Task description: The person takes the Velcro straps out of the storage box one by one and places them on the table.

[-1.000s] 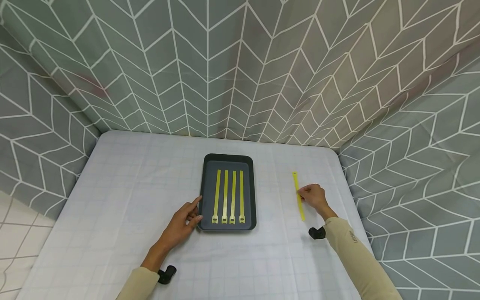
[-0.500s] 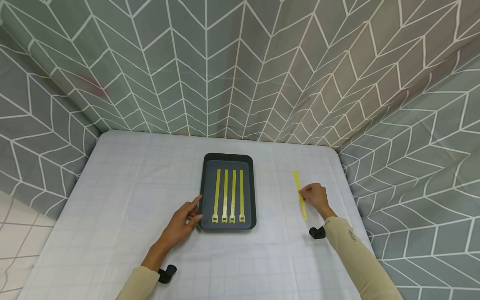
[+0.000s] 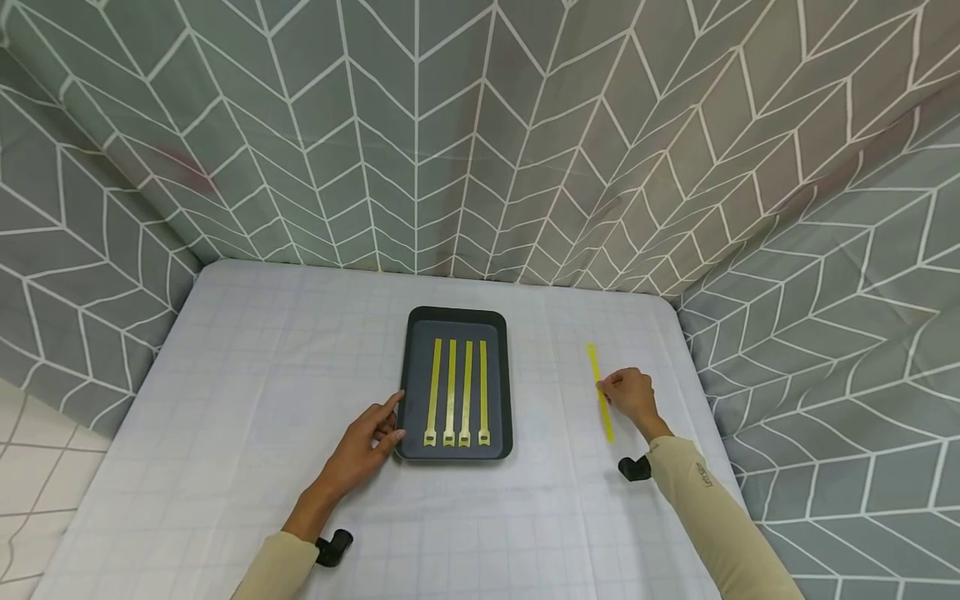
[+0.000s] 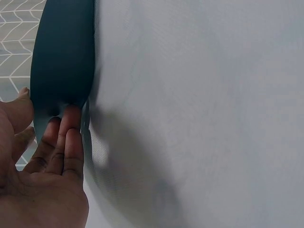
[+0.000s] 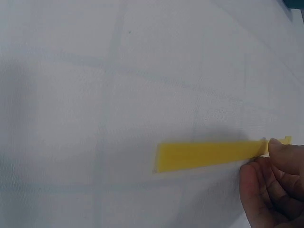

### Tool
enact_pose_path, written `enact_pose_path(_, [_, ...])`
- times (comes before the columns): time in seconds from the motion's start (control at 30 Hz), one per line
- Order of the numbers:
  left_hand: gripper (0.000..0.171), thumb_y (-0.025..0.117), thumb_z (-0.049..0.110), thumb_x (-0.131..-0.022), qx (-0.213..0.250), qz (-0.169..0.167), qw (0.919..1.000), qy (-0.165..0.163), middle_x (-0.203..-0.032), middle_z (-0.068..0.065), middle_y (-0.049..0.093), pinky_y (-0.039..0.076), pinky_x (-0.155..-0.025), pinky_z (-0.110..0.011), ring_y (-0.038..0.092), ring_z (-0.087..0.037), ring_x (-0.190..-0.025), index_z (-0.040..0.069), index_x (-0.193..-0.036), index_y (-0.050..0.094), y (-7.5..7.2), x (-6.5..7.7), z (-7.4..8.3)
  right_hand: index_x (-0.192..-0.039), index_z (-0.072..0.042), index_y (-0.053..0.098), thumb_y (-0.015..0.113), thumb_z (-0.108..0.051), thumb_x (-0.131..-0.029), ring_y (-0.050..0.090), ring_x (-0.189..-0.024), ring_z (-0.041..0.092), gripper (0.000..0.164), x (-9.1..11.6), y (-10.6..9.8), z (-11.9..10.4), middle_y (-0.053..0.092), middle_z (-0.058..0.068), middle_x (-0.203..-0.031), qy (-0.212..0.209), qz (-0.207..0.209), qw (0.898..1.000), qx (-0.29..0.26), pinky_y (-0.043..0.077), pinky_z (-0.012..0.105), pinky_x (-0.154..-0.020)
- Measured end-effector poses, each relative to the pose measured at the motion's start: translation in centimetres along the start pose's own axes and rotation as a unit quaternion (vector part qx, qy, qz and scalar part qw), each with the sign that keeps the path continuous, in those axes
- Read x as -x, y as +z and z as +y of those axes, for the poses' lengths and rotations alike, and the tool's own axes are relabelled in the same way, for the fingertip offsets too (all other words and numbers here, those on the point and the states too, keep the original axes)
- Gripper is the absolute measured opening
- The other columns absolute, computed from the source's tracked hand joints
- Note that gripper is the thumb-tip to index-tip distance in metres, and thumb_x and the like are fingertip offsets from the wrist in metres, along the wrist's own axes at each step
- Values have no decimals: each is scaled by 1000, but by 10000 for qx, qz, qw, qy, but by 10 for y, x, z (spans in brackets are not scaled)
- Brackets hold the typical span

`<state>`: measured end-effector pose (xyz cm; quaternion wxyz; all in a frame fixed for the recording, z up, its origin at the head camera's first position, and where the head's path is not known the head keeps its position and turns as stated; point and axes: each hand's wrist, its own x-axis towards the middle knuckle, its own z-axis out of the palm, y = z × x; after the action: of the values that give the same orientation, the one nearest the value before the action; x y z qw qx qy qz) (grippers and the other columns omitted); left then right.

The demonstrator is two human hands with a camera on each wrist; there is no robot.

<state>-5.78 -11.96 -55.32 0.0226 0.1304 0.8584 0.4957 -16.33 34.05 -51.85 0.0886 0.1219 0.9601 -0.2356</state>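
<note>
My left hand (image 3: 362,446) holds the left side of a dark grey tray (image 3: 455,314). In the left wrist view, several fingers press the tray's outer wall (image 4: 64,52), with the thumb at its rim. Inside the tray, several yellow cable ties, one of them a cable tie (image 3: 483,383) at the right end, lie lengthwise in a row, slotted heads toward me. To the right of the tray, my right hand (image 3: 632,393) pinches another yellow cable tie (image 3: 606,415) around its middle. Its plain end (image 5: 199,156) points toward me; the far end looks wider.
A white cloth (image 3: 300,333) covers the table under both hands. Patterned grey curtains (image 3: 450,150) hang behind it and along both sides. White floor tiles (image 3: 45,483) show at the lower left.
My right hand has shifted slightly to the right, and the near end of its cable tie has swung a little right. The left hand and the tray stay as they were.
</note>
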Motion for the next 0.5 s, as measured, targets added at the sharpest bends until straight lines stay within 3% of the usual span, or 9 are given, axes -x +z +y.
enact_pose_path(0.33, [65,70,6,-93,-24,-55,9998,-170,-97,-4,57,53,-80,-28,55,-5,-82,3,-152,42,0,0,-1,-90,-1,73,67,-27,-96,58,-68,18,27,0,-4,-4,67,5,-66,-37,-170,9998,74,43,27,-61])
enact_pose_path(0.5, [65,70,6,-93,9,-32,9999,-142,-97,-3,57,53,-79,-28,55,-5,-82,2,-152,42,0,0,-1,-97,1,72,67,-25,-95,64,-78,25,27,-2,-7,-13,73,16,-86,-406,14,9992,36,51,35,-67])
